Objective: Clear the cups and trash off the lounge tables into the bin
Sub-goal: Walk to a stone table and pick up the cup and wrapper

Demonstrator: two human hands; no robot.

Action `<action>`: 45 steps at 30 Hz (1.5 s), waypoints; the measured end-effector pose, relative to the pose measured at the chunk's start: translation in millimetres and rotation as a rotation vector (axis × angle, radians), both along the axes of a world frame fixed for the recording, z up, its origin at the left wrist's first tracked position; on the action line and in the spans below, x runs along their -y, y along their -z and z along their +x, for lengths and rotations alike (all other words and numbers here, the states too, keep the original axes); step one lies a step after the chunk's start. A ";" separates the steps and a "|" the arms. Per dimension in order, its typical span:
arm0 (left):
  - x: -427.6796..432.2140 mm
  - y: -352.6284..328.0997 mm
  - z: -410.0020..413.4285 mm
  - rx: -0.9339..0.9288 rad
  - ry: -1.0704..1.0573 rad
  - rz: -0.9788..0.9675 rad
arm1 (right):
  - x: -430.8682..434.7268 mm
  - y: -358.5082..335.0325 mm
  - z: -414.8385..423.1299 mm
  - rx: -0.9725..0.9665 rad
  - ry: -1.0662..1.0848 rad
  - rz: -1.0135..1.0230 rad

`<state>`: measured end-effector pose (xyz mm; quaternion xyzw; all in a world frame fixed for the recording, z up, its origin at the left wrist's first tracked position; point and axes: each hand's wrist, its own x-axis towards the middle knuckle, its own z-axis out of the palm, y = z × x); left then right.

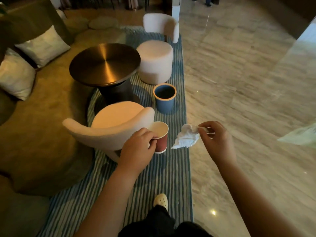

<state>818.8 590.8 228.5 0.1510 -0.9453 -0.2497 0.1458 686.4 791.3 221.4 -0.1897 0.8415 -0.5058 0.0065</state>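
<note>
My left hand (138, 147) grips a red paper cup (161, 139) by its rim; the cup's white inside looks empty. My right hand (216, 139) pinches a crumpled white tissue (186, 138), which hangs down to the left of the fingers. A blue bin (164, 98) with an orange rim stands open on the striped rug, ahead of both hands and beyond the near chair. The round dark metal table (104, 63) lies to the bin's left with nothing showing on its top.
A white curved chair (109, 124) stands just left of the cup. A white pouf (154, 61) and another white chair (161, 25) sit beyond the bin. A sofa with cushions (42, 45) runs along the left. Marble floor (239, 82) lies to the right.
</note>
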 end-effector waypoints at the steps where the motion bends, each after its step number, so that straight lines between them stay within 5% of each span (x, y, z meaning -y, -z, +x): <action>1: 9.8 -0.9 -24.5 0.000 -0.001 -0.005 | 9.9 -1.7 -23.3 0.005 0.002 -0.011; 25: 158.8 59.1 -492.2 0.173 -0.184 0.148 | 185.6 48.8 -556.3 0.205 -0.131 0.051; 45: 339.2 312.8 -726.1 0.509 -0.339 0.427 | 419.2 292.0 -787.1 0.535 -0.262 0.316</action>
